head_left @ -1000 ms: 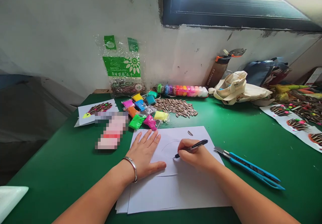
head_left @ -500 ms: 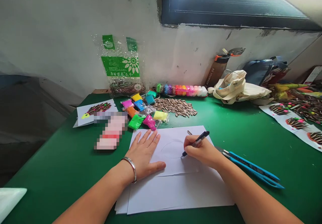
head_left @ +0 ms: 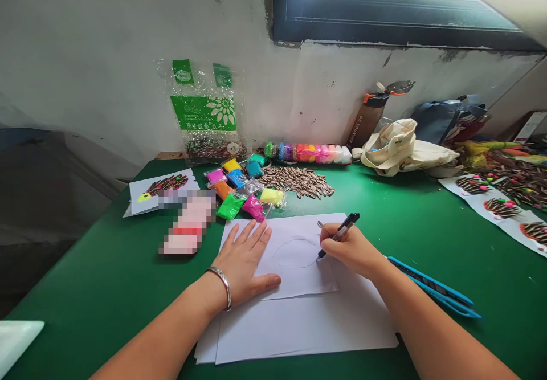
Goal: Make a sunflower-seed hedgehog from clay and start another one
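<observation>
My left hand lies flat with fingers spread on the left part of a small white sheet of paper. A silver bracelet circles that wrist. Closed around a dark pen, my right hand rests at the sheet's right side, the pen's tip on the paper. Between the two hands shows a thin drawn oval, its line reaching the tip. Larger white sheets lie beneath the small one. Just right of my right wrist is a blue-handled tool, partly hidden by my forearm.
Beyond the paper lie colourful clay packets and a pile of striped sunflower seeds. A seed bag leans on the wall. Further right stand a brown bottle, a cream cloth bag and seed-covered paper pictures.
My right hand and the pen have moved slightly right and up, extending the oval's lower line along its right side. My left hand stays in place.
</observation>
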The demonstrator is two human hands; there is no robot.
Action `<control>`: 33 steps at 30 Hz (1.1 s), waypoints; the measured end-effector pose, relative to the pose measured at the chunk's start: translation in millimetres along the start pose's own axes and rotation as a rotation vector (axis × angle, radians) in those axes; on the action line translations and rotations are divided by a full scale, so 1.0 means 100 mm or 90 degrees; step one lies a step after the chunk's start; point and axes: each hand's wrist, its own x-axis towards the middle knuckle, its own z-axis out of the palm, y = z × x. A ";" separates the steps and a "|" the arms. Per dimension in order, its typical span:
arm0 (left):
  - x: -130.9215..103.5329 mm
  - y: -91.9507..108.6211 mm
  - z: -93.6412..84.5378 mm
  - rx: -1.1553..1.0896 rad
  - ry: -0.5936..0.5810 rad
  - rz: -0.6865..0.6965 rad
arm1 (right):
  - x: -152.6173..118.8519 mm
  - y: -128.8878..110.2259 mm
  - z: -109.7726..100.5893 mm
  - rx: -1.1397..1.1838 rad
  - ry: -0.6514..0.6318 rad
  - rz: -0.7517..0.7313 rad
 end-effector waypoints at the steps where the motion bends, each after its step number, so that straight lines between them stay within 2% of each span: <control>1: 0.00 0.00 0.00 0.000 0.001 0.000 | 0.00 0.00 0.00 0.000 0.005 0.000; 15: 0.00 -0.01 0.01 -0.005 0.010 0.005 | 0.04 0.03 -0.04 0.006 0.065 0.000; 23: -0.01 -0.01 0.00 -0.009 -0.001 0.003 | 0.07 0.11 -0.07 0.130 0.083 0.003; 33: -0.01 -0.01 0.01 -0.011 0.014 0.009 | 0.07 0.09 -0.04 0.078 0.114 -0.011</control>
